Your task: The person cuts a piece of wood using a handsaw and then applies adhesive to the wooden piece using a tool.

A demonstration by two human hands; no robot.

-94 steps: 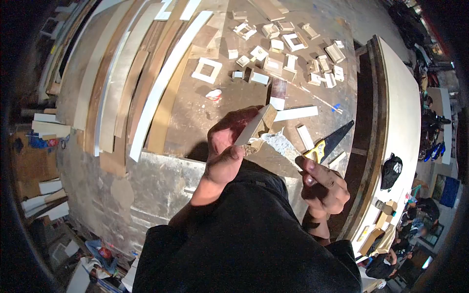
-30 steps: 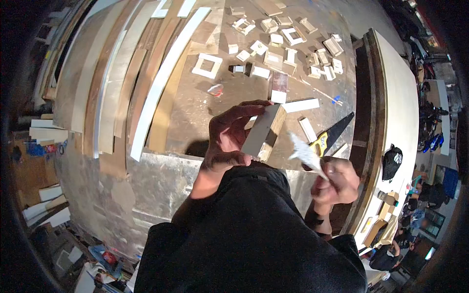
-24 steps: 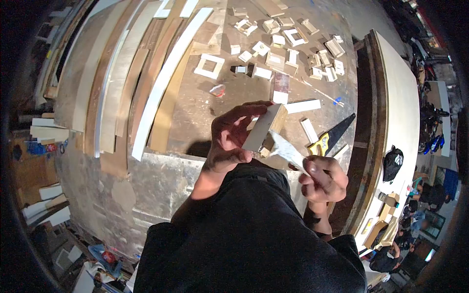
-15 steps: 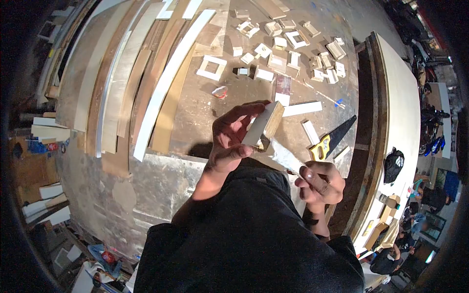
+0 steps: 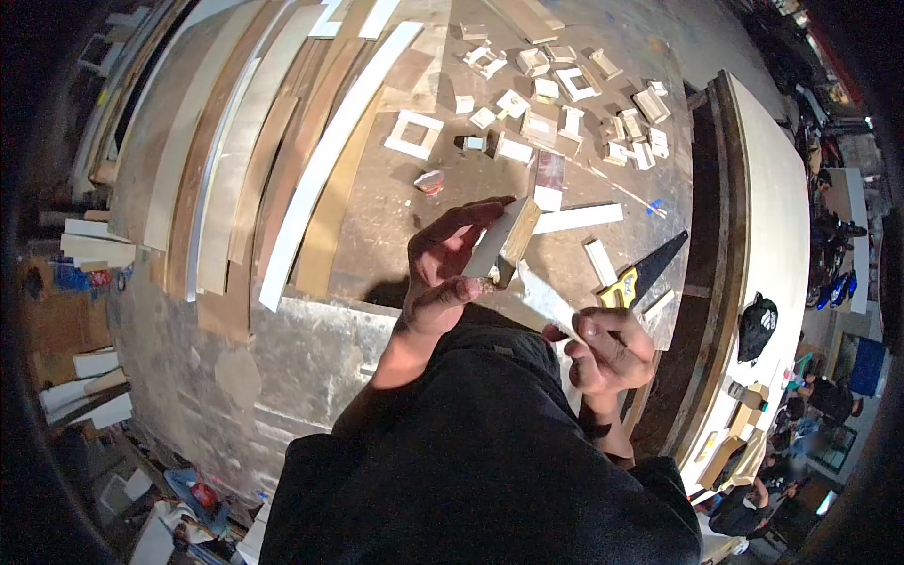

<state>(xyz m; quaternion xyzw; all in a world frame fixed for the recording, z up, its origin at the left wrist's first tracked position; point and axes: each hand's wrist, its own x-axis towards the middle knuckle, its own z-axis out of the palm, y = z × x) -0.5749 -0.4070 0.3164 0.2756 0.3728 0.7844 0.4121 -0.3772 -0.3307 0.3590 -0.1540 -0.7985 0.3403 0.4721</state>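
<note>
My left hand (image 5: 441, 268) is closed round a small wooden block (image 5: 505, 240), with a pale broad face toward the left and a rough wood edge toward the right. Some whitish stuff shows at the block's lower end near my thumb. My right hand (image 5: 612, 350) pinches a thin whitish spatula-like piece (image 5: 546, 299) between thumb and fingers. Its wide end points up and left, just right of the block's lower end. A handsaw (image 5: 648, 273) with a yellow handle lies on the table beyond my right hand.
Long boards (image 5: 330, 179) lie along the table's left part. Many small wooden pieces (image 5: 540, 127) are scattered at the far side, near a square frame (image 5: 413, 135). A white strip (image 5: 579, 218) lies beyond the block. On the right bench (image 5: 767, 207) rests a black bag (image 5: 757, 327). People are at lower right.
The spatula-like piece was away from the block one second ago, then came in against its lower end. Now a small gap shows between them. My left hand still holds the block.
</note>
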